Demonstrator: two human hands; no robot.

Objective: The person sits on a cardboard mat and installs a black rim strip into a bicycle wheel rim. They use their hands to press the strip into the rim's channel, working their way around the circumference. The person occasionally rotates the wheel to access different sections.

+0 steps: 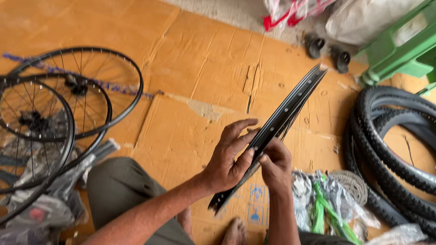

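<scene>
Far left of the bare rim (277,124), spoked wheels (68,104) lie stacked on the cardboard (190,68). Left hand (229,159) now, fingers spread and pressing against that rim, thumb on its edge. Right hand (274,165) just behind it, pinched closed on the rim's underside. Rim's seen edge-on, tilted up. Right of it, knobby tyres (395,149) are piled together.

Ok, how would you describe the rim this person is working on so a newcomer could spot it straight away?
Start at the cardboard sheet covering the floor. Over its middle, the left hand and right hand hold a bare black rim edge-on. Unlike the built wheels lying at left, it shows no hub.
</scene>
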